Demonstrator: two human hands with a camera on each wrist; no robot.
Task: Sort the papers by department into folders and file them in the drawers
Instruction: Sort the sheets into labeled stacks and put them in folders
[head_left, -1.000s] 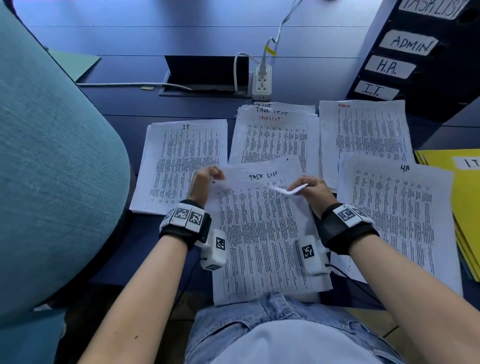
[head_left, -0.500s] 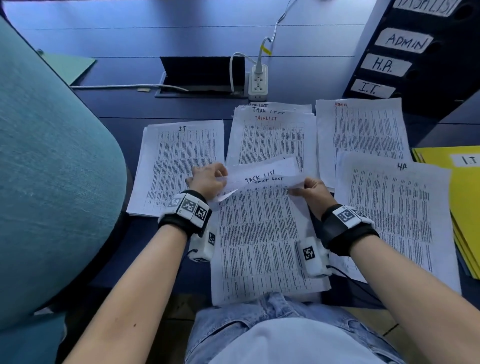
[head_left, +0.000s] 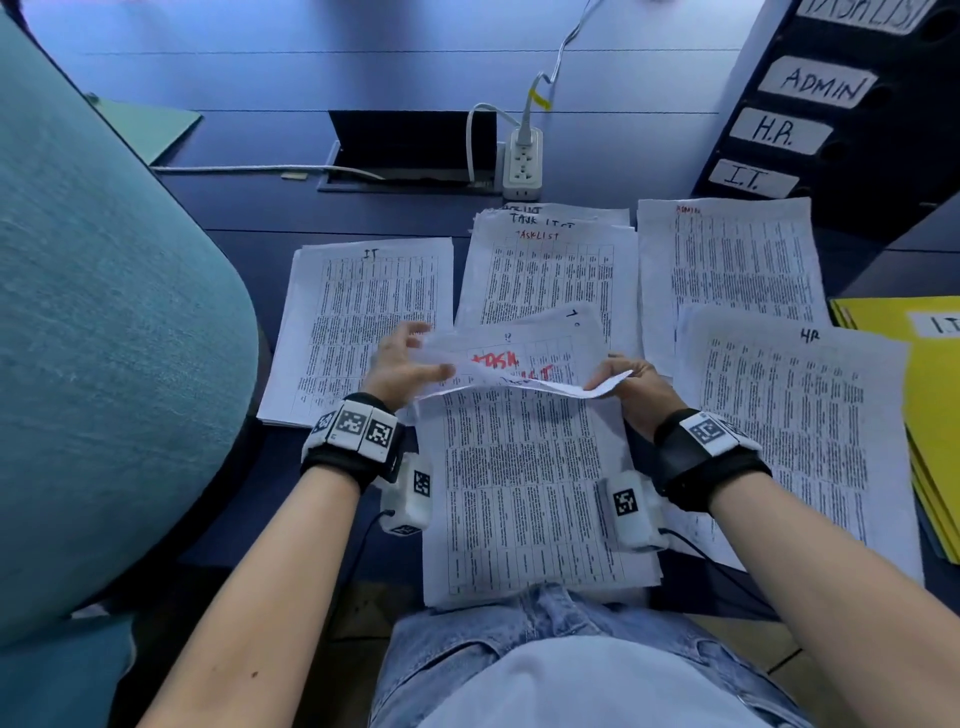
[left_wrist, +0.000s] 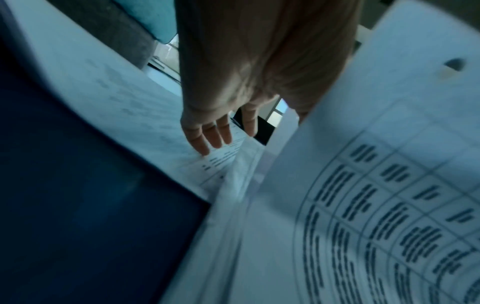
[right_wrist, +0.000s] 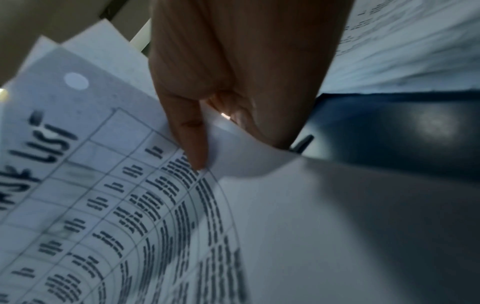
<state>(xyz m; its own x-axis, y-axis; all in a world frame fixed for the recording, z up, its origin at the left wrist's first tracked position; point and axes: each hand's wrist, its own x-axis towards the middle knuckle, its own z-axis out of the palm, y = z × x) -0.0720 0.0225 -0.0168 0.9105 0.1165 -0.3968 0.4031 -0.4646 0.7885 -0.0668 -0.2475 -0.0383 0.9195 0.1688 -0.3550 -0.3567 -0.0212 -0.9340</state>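
Observation:
A stack of printed sheets (head_left: 530, 493) lies at the desk's front edge between my hands. Its top sheets (head_left: 519, 382) are bent up at the far end, baring a sheet headed "TASK LIST" in red (head_left: 511, 364). My right hand (head_left: 621, 376) pinches the curled right corner of the top sheet (right_wrist: 233, 156). My left hand (head_left: 434, 351) has its fingers (left_wrist: 207, 139) straight and spread over the IT pile (head_left: 363, 322), thumb against the lifted sheets' left edge. Sorted piles lie beyond: TASKLIST (head_left: 545, 270), ADMIN (head_left: 727, 260), HR (head_left: 795, 426).
Yellow folders (head_left: 935, 395), the top one labelled I.T., lie at the right edge. A dark drawer unit (head_left: 841, 114) labelled TASKLIST, ADMIN, H.R., I.T. stands back right. A teal chair back (head_left: 104, 338) fills the left. A power strip (head_left: 522, 163) and a green folder (head_left: 150, 127) sit further back.
The stack's top sheets have been leafed up further, so a red-headed task list sheet now shows. My left hand has let go of the corner and spread its fingers.

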